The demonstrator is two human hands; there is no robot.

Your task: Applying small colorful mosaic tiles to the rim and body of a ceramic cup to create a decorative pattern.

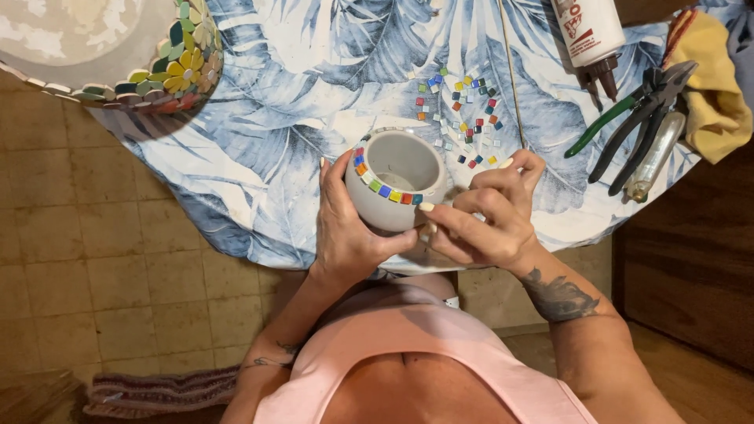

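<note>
**Mosaic pot in hand at the round table**

Nearest: a person in a pink top, seen from above, forearms raised to the table edge. Left hand (349,228) cupped around the side of a small white pot (397,188), fingers wrapped under it, thumb along its wall; the pot is held just over the near edge of the table. A row of small coloured tiles (385,191) runs along part of the pot's rim. Right hand (487,216) curled narrow, forefinger stretched to the rim at the end of the tile row; whether it pinches a tile I cannot tell.

Beyond the pot: loose square tiles (463,118), many colours, scattered on a tablecloth (275,133) printed with blue leaves.

Farther right: green-handled pliers (628,114) beside a second dark pair, a yellow cloth (711,86) at the table's edge, and a white glue bottle (589,35) lying nozzle-down toward the tools.

Far left corner: a rounded object edged with flower-shaped mosaic pieces (177,67).

Floor: tan tiles.
</note>
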